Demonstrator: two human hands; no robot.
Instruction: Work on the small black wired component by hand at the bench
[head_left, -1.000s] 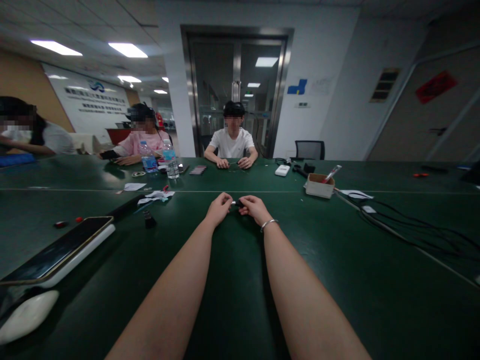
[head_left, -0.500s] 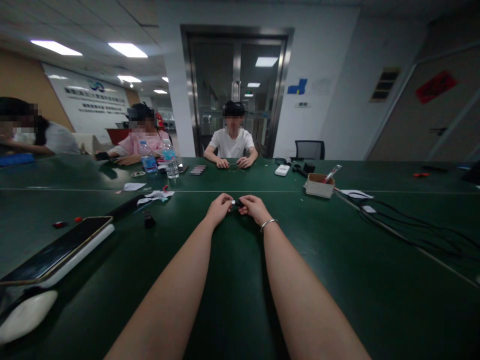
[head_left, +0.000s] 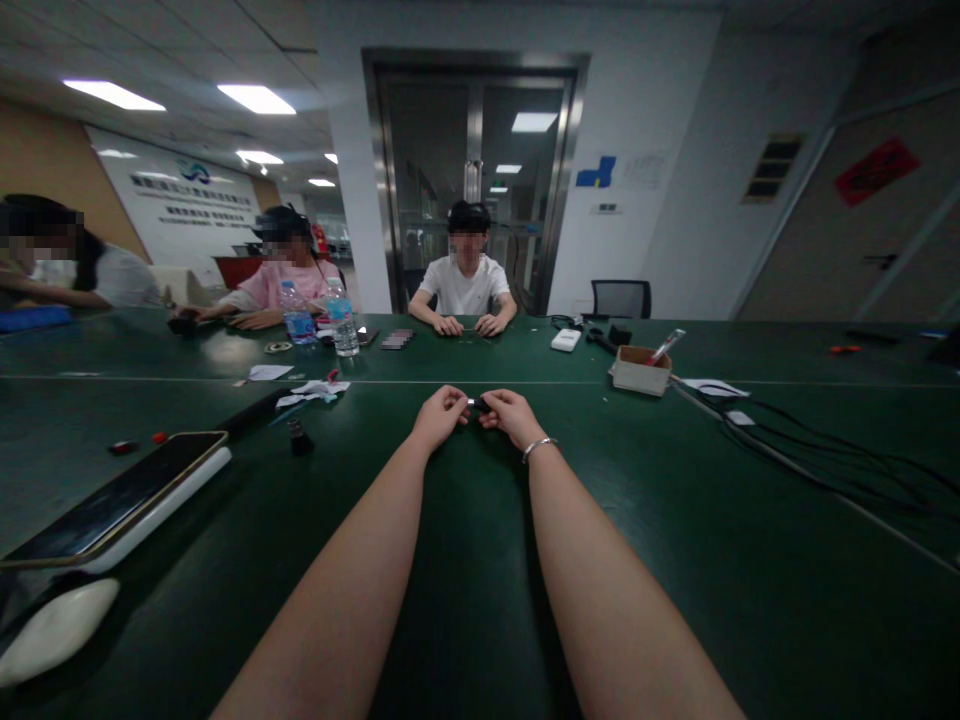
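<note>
Both hands on a small black-and-silver piece (head_left: 478,404); little change at the fingertips

The left hand (head_left: 442,415) is pinching at the silver end with thumb and forefinger; exact contact is blurring out at this scale. The right hand (head_left: 510,415), with a bracelet (head_left: 538,447) at its wrist, is gripping the black end between thumb and fingers. The piece is lying roughly crosswise between the two sets of fingertips, over the middle of the green table (head_left: 480,580), near its pale seam.

Against the frame one second earlier: both hands are keeping nearly the same place and pose. The silver end is appearing very slightly higher and further right; since the room is also shifting a touch in view, camera motion may be contributing. Whether the parts are turning cannot be told.

Clearer change, far left: the co-worker in pink (head_left: 281,285) is now holding a dark item (head_left: 182,322) further left along the table. The co-worker opposite (head_left: 466,285) is holding both hands slightly differently.

Unchanged: the phone (head_left: 120,500) is resting on a white box (head_left: 169,510) at left, a small dark block (head_left: 299,437) is sitting left of the left hand, and an open carton (head_left: 640,376) is standing beyond the right hand.
</note>
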